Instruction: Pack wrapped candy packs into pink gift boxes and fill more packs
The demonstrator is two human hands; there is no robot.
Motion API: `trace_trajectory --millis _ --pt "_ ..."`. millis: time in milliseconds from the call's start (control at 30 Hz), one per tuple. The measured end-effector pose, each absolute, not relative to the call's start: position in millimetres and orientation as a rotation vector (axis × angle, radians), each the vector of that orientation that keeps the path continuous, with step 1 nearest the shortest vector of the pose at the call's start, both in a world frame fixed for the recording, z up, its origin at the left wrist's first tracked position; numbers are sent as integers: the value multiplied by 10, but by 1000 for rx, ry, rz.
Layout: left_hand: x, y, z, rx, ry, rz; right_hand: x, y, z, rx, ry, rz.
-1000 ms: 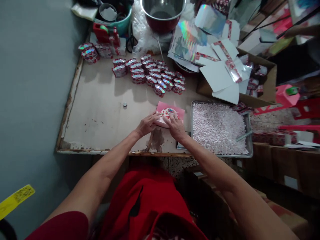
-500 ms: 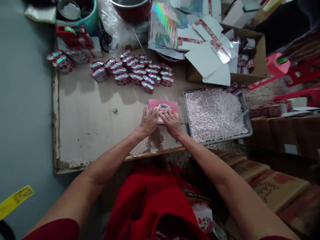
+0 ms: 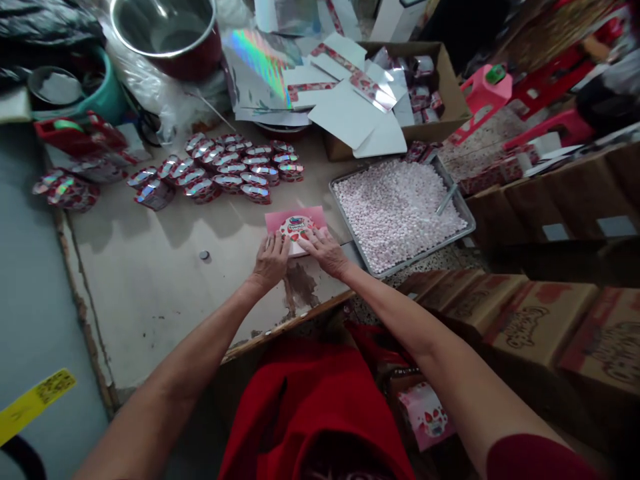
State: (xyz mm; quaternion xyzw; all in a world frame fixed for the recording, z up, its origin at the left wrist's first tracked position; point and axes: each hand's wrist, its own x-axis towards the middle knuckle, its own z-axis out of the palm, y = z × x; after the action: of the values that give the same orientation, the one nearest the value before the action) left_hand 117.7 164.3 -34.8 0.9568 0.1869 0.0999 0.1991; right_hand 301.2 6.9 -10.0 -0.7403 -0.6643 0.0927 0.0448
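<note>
Head view: one flat pink card packaging piece (image 3: 303,217), printed with a pale oval emblem and strawberries, is laid on the worn, pale wooden table (image 3: 190,300) near its front edge; its left part is covered by the left hand (image 3: 271,259), its right part by the right hand (image 3: 326,253), both unclenched, fingers extended and pressed down on the card; whether an edge is pinched by either thumb cannot be told; one small round grey disc (image 3: 204,255) is placed to the left; foil-topped red-and-white printed packs (image 3: 229,183) are grouped behind; to the right, small pale pink pellets (image 3: 390,213) are held in a rectangular metal tray (image 3: 473,227)
</note>
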Motion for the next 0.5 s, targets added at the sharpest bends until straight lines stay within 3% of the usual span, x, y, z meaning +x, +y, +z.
trace_trajectory --millis 200,367,500 --pt "1105 1455 -499 2645 627 392 2834 -48 -292 -2331 -1885 262" --pt "968 1604 -343 2618 578 292 2831 -77 -97 -2281 -1794 399" --pt "1039 1915 -286 2308 1037 529 2917 208 82 -2191 -940 673"
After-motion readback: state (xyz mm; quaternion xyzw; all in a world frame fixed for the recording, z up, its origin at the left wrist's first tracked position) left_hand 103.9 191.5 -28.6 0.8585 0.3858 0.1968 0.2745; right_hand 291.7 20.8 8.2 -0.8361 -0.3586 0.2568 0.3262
